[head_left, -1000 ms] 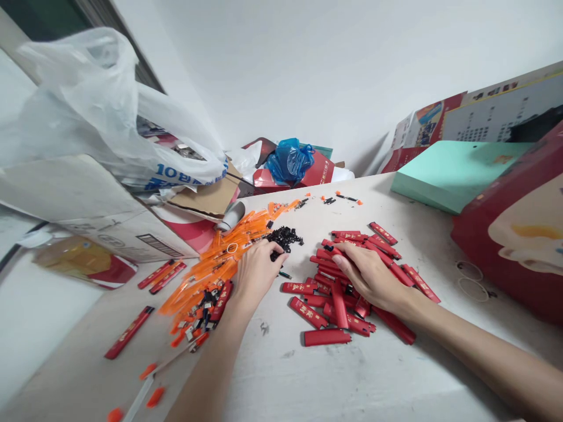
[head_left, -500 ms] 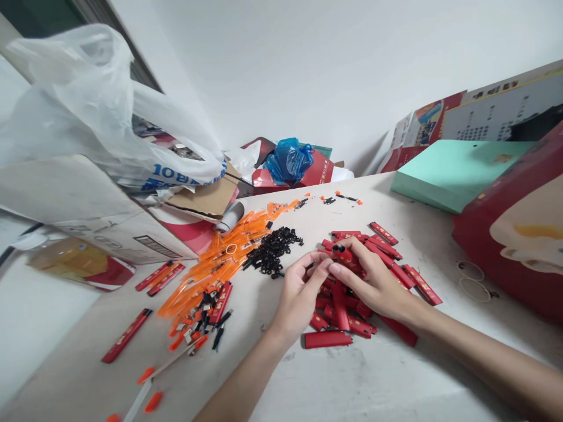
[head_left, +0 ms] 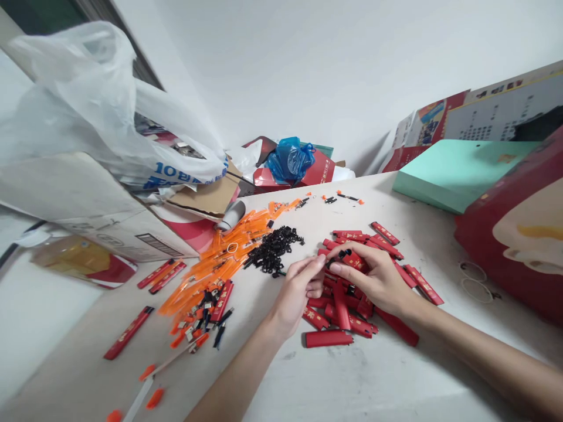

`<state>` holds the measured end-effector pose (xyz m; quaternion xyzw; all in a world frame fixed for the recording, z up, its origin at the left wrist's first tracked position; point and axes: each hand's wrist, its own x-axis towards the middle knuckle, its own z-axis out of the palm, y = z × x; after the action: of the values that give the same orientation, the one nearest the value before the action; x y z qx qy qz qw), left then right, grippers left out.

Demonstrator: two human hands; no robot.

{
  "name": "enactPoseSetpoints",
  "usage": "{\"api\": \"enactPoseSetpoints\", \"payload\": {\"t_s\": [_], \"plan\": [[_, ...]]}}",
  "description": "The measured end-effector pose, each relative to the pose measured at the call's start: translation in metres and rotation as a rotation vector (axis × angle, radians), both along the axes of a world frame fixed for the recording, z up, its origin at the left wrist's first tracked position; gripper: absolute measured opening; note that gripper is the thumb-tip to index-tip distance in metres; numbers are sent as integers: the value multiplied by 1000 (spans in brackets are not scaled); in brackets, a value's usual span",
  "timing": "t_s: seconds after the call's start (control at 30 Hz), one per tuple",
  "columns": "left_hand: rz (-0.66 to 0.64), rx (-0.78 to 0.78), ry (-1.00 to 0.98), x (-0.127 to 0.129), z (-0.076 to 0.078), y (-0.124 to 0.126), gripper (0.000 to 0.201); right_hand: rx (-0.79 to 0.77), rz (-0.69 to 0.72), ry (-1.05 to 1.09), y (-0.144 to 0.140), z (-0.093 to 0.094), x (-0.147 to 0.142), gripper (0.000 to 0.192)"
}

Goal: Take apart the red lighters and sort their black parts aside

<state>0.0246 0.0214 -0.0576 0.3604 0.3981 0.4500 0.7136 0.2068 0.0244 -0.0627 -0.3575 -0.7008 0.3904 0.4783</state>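
Above a pile of flat, red, lighter-like casings with gold print, my two hands meet fingertip to fingertip. My right hand is closed, its thumb and index finger pinching a small black part. The fingers of my left hand are pressed together beside that part; whatever they grip is hidden. Left of the hands lies a heap of small black pieces, and beyond it a spread of orange plastic strips.
Small metal, black and orange bits lie at the left, near a single red casing. A carton under a white plastic bag stands on the left. A mint-green box and red bag stand right.
My left fingers have shifted slightly left and curled, drawing apart a little from my right thumb. The black part in my right hand has tilted and shows more. The piles look unchanged.
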Motion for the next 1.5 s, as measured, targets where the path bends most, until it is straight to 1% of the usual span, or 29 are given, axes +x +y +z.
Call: {"api": "enactPoseSetpoints", "payload": {"t_s": [0.13, 0.3, 0.37, 0.43, 0.5, 0.57, 0.63, 0.7, 0.8, 0.9, 1.0, 1.13, 1.23, 1.33, 1.43, 1.5], "plan": [[-99, -18, -63, -2, 2, -1, 31, -140, 52, 67, 3, 4, 0, 17], [-171, -22, -103, -2, 4, -3, 29, -271, 109, 131, 0, 10, 0, 27], [-206, -36, -110, -2, 4, -3, 31, -311, 136, 134, -1, 10, 1, 29], [-222, -44, -115, -2, 4, -3, 33, -306, 150, 129, -1, 10, 0, 29], [-209, -49, -115, -1, 4, -3, 37, -254, 153, 123, 0, 8, 0, 26], [-163, -48, -103, 0, 3, -3, 39, -186, 141, 117, 1, 6, -2, 22], [-114, -31, -80, 1, 2, -3, 39, -139, 107, 108, 0, 4, -4, 25], [-100, -8, -57, 1, 1, -3, 38, -130, 60, 97, -1, 3, -5, 29], [-112, -4, -41, 3, 1, -4, 39, -145, 26, 74, -1, 2, -5, 26], [-90, -30, -49, 3, 1, -5, 39, -115, 48, 70, 1, 2, -3, 21], [-98, -48, -75, 1, 2, -5, 36, -106, 108, 86, 2, 1, -1, 17], [-153, -53, -94, -2, 5, -2, 32, -134, 145, 92, 2, 0, 0, 23], [-160, -45, -95, -3, 5, -1, 31, -140, 165, 88, 2, 0, 0, 26], [-108, -31, -76, -3, 4, 1, 34, -142, 142, 80, 3, 2, -1, 27], [-5, 5, -78, -3, 4, 3, 32, -153, 101, 48, 3, 3, -1, 29], [62, 59, -56, -5, 5, 4, 31, -185, 104, 40, 2, 3, -1, 28]]}}
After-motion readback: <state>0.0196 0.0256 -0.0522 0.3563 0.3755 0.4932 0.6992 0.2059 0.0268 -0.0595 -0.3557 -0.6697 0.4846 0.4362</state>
